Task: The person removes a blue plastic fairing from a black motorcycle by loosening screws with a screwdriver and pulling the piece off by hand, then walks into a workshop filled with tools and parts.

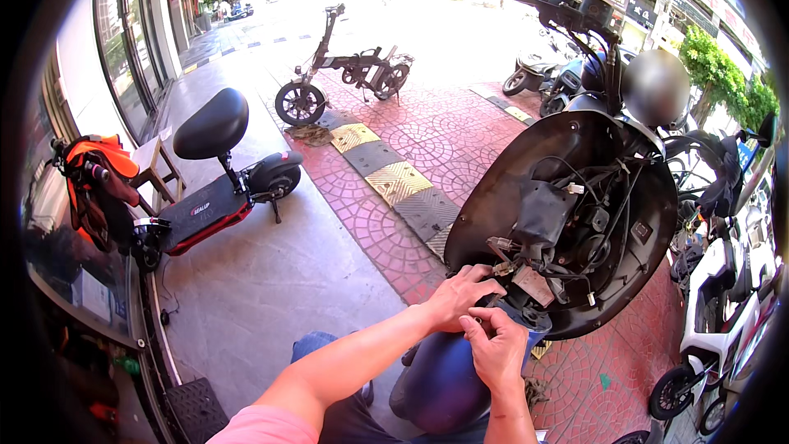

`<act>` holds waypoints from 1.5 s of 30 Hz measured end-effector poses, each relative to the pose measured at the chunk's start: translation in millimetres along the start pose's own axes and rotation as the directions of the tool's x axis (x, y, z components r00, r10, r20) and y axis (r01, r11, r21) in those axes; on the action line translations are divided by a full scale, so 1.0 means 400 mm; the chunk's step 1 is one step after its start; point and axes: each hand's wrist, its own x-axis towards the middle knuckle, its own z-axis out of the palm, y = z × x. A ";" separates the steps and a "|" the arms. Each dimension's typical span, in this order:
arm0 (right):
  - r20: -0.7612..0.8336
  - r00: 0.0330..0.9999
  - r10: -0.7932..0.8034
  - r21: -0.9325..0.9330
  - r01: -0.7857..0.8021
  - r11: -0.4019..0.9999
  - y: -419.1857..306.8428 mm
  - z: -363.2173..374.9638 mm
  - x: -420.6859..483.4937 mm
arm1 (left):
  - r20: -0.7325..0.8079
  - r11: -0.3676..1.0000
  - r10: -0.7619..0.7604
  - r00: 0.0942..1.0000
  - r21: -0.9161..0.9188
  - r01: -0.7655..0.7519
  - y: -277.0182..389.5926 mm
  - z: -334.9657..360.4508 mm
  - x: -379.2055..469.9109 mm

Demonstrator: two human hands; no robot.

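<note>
An electric scooter with its front inner shell (487,216) exposed stands before me, showing cables, connectors and a dark box (542,213). My left hand (465,296) reaches to the lower left edge of the opening, its fingers bent beside the connectors (504,268); whether they grip anything is hidden. Close to it, my right hand (498,342) pinches a small, dark item (478,319) between thumb and index finger. A metal-finned part (533,285) lies just beyond the hands. The dark blue rounded body panel (441,382) is below them, between my legs.
A kick scooter with a seat (203,216) stands at left near a wooden stool (159,166). A folding electric bike (351,68) stands ahead beside a yellow-and-black ramp strip (397,182). Several parked scooters, one white (718,296), line the right. Handlebars (555,0) rise above the shell.
</note>
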 end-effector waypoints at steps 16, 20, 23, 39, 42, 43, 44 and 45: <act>0.074 0.986 -0.149 -0.276 0.164 0.947 -0.073 0.006 0.074 | -0.039 0.997 0.039 0.998 -0.070 -0.042 -0.031 0.005 0.008; -0.025 0.999 -0.026 -0.052 0.024 0.998 -0.020 -0.062 -0.012 | -0.022 0.999 -0.001 1.000 -0.046 0.000 0.003 -0.013 0.002; -0.122 0.982 0.145 0.281 -0.106 0.954 0.123 -0.176 -0.053 | -0.004 0.999 -0.008 1.000 -0.044 0.008 0.026 -0.012 0.004; -0.360 0.879 0.312 0.485 -0.109 0.868 0.240 -0.185 0.034 | 0.030 0.998 -0.009 1.000 -0.065 0.011 0.030 -0.014 0.010; -0.320 0.907 0.273 0.475 -0.096 0.875 0.173 -0.170 0.020 | -0.006 0.999 -0.012 1.000 -0.032 0.012 0.017 -0.021 0.001; -0.300 0.921 0.249 0.518 -0.062 0.853 0.144 -0.150 0.010 | -0.015 1.000 -0.027 1.000 -0.012 0.027 0.014 -0.024 0.000; -0.255 0.929 0.268 0.498 -0.112 0.860 0.100 -0.132 0.003 | -0.020 0.999 -0.015 1.000 -0.049 0.014 0.004 -0.029 -0.002; -0.224 0.955 0.196 0.503 -0.059 0.862 0.076 -0.112 -0.003 | -0.004 0.998 -0.015 1.000 -0.054 0.015 0.004 -0.029 0.004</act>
